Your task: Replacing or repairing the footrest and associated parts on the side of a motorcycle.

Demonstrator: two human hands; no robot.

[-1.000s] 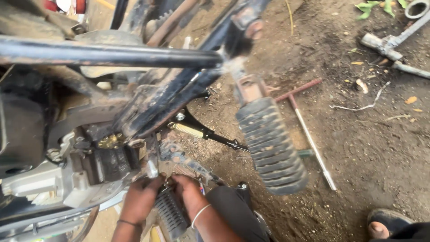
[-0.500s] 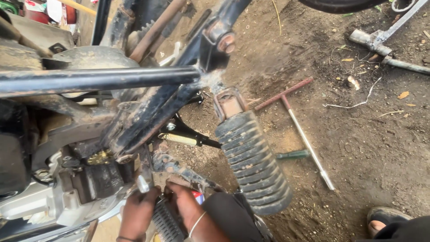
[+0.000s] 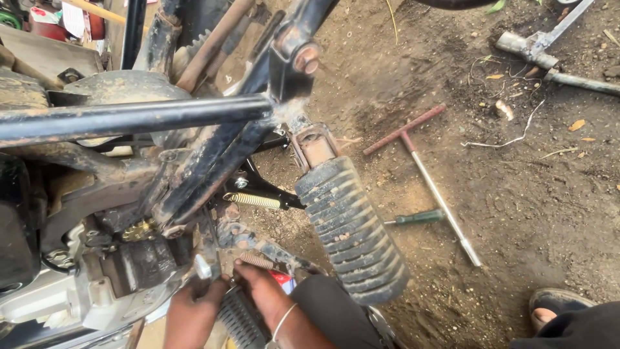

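My left hand (image 3: 192,311) is curled around a short silver-tipped metal piece (image 3: 203,266) under the dirty engine case (image 3: 139,262) of a stripped motorcycle. My right hand (image 3: 263,292), a thin band on its wrist, pinches a rusty coil spring (image 3: 256,260) on a grimy lever arm (image 3: 271,249). Between the two hands lies a ribbed black footpeg (image 3: 234,321). A larger ribbed rubber footrest (image 3: 352,229) sticks out from the black frame tubes (image 3: 161,116) just above my right forearm.
A T-handle wrench (image 3: 426,174) and a green-handled screwdriver (image 3: 416,218) lie on the dirt to the right. A metal stand (image 3: 549,58) lies at the top right. A sandalled foot (image 3: 555,307) shows at the bottom right. A pale stretched spring (image 3: 255,201) hangs under the frame.
Both hands have stayed at the spring and metal piece under the engine. The view has shifted, so the frame and footrest sit a little lower and further left.
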